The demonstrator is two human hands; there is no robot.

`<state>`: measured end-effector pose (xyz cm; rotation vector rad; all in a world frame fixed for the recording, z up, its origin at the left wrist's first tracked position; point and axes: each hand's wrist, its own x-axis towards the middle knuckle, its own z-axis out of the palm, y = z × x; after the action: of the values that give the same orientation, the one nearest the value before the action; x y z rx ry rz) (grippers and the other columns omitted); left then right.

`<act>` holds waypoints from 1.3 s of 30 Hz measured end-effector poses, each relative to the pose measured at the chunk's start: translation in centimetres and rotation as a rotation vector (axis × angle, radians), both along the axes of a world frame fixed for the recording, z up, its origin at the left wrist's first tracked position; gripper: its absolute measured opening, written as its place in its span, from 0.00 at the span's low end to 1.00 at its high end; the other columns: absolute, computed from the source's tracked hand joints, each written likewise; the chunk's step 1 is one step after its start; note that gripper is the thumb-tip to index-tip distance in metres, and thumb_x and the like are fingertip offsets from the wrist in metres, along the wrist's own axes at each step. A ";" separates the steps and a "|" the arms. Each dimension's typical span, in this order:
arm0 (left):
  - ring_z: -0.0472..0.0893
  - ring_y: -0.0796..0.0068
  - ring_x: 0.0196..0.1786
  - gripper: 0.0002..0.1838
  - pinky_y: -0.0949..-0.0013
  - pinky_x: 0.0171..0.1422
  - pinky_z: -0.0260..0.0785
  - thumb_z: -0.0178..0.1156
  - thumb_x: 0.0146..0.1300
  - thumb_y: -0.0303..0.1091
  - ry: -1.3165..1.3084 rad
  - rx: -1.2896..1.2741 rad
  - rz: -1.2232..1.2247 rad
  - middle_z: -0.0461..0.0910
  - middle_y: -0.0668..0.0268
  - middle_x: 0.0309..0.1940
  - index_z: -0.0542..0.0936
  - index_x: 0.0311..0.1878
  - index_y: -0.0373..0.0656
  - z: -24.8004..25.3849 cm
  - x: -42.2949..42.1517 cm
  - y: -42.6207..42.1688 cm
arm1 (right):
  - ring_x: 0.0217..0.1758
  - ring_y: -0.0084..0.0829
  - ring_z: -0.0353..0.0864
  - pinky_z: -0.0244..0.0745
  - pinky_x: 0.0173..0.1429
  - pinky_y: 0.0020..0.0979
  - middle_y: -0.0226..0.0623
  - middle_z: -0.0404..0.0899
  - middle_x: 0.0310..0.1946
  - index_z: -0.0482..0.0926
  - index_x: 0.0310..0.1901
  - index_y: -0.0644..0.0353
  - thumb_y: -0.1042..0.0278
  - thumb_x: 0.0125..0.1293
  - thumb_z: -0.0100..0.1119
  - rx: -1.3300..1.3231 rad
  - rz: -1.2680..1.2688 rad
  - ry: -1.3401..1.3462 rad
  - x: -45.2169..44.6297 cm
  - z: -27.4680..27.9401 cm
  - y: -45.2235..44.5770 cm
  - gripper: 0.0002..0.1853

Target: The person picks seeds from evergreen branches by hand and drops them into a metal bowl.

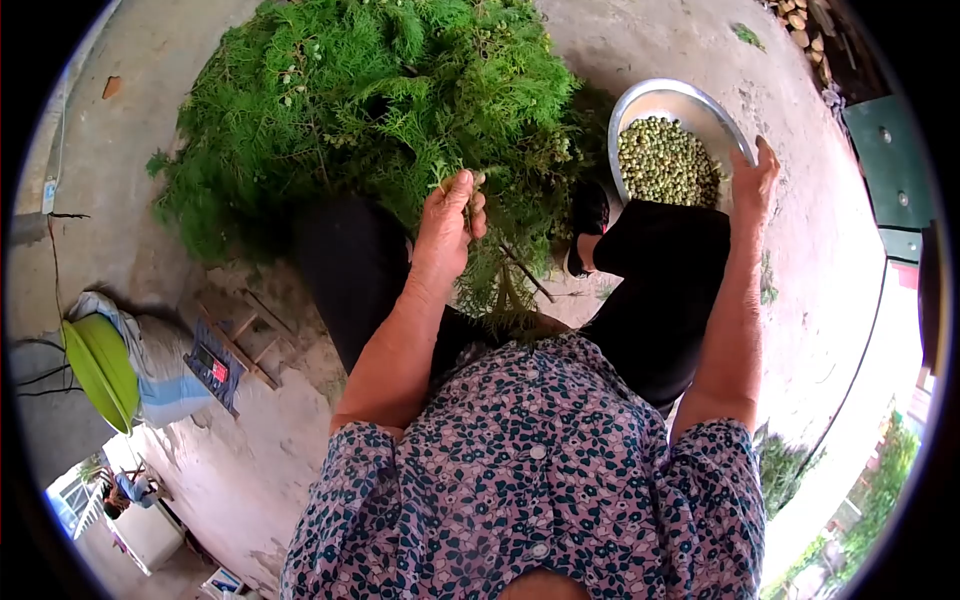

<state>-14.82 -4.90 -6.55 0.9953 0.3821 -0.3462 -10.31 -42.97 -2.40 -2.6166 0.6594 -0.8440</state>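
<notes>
My left hand (453,222) is closed, thumb pressed against the fingers, around a small evergreen sprig (442,178) whose green tip sticks out at the top. It is in front of a large heap of feathery evergreen branches (370,100) with small pale-green cones among the leaves. My right hand (756,182) is at the right rim of a metal basin (660,92), thumb and fingers apart, and nothing shows between them. Many small round green cones (664,160) lie in the basin. A further leafy sprig (505,300) lies between my knees.
My black-trousered legs (665,255) flank the lap. At left stand a small wooden stool (240,340), a stuffed sack (165,370) and a lime-green basin (100,372). A green cabinet (888,160) and stacked firewood (800,25) are at right. Another person (128,492) is far off at lower left.
</notes>
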 end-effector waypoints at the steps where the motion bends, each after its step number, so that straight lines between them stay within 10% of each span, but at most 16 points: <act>1: 0.67 0.79 0.18 0.17 0.74 0.21 0.59 0.57 0.59 0.46 0.003 -0.058 0.015 0.70 0.70 0.23 0.74 0.38 0.41 -0.1 0.2 0.0 | 0.56 0.44 0.69 0.64 0.60 0.36 0.48 0.71 0.52 0.71 0.52 0.64 0.67 0.55 0.58 0.002 -0.002 0.004 -0.2 -0.4 -0.3 0.22; 6: 0.69 0.76 0.24 0.18 0.72 0.29 0.61 0.59 0.57 0.46 0.029 -0.262 0.047 0.70 0.69 0.24 0.72 0.43 0.42 0.7 0.6 -0.6 | 0.54 0.35 0.73 0.67 0.57 0.30 0.47 0.73 0.51 0.71 0.52 0.66 0.75 0.55 0.55 0.529 0.507 0.219 -3.5 1.5 9.0 0.21; 10: 0.67 0.76 0.29 0.18 0.72 0.36 0.62 0.59 0.58 0.45 -0.047 -0.388 0.019 0.69 0.69 0.26 0.72 0.46 0.43 0.9 0.7 -1.3 | 0.57 0.43 0.68 0.63 0.61 0.34 0.51 0.66 0.55 0.62 0.60 0.60 0.72 0.43 0.64 0.311 1.128 0.650 -6.9 -4.0 17.2 0.37; 15: 0.75 0.67 0.47 0.18 0.66 0.51 0.67 0.62 0.55 0.38 -0.119 -0.264 -0.033 0.76 0.63 0.39 0.72 0.46 0.41 1.3 -0.1 -2.3 | 0.40 0.45 0.75 0.69 0.50 0.36 0.51 0.75 0.38 0.72 0.44 0.65 0.74 0.49 0.60 0.617 0.995 0.532 -8.6 -9.4 21.0 0.18; 20: 0.74 0.67 0.50 0.23 0.67 0.53 0.67 0.55 0.51 0.17 -0.238 0.266 0.326 0.75 0.58 0.46 0.69 0.54 0.36 1.4 -1.6 -0.5 | 0.28 0.22 0.64 0.66 0.37 0.27 0.29 0.71 0.27 0.72 0.35 0.67 0.73 0.62 0.51 1.043 0.801 0.522 -8.5 -10.4 19.4 0.06; 25: 0.78 0.75 0.38 0.09 0.74 0.39 0.69 0.56 0.53 0.20 0.223 0.318 0.439 0.79 0.66 0.35 0.75 0.36 0.44 -2.9 -1.8 2.9 | 0.28 0.17 0.58 0.62 0.34 0.24 0.24 0.66 0.23 0.72 0.34 0.67 0.69 0.65 0.51 1.179 0.788 0.378 -8.7 -8.3 19.3 0.09; 32: 0.74 0.67 0.45 0.21 0.62 0.45 0.69 0.61 0.55 0.37 0.309 0.007 0.319 0.74 0.61 0.45 0.69 0.51 0.43 -2.5 -1.3 0.1 | 0.28 0.16 0.61 0.63 0.31 0.26 0.30 0.68 0.21 0.76 0.34 0.66 0.74 0.61 0.53 0.926 0.845 0.533 -8.8 -6.8 20.1 0.05; 33: 0.74 0.70 0.41 0.24 0.67 0.41 0.68 0.64 0.52 0.35 0.329 0.026 0.327 0.74 0.66 0.39 0.67 0.50 0.41 -0.6 -1.2 -0.1 | 0.31 0.27 0.75 0.70 0.38 0.27 0.33 0.76 0.27 0.76 0.34 0.67 0.73 0.59 0.56 0.918 0.879 0.559 -8.9 -7.3 20.1 0.06; 39: 0.76 0.65 0.36 0.21 0.63 0.38 0.72 0.64 0.45 0.24 0.138 0.169 0.358 0.74 0.61 0.37 0.69 0.44 0.37 -8.6 -0.7 1.8 | 0.35 0.46 0.76 0.72 0.39 0.36 0.44 0.77 0.30 0.78 0.31 0.65 0.84 0.46 0.55 0.583 1.213 0.341 -10.0 -7.4 21.1 0.09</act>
<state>-15.56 -3.08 -15.15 1.0475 0.7122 -0.0581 -20.28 -21.88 -9.83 -2.0261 -0.5576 0.1612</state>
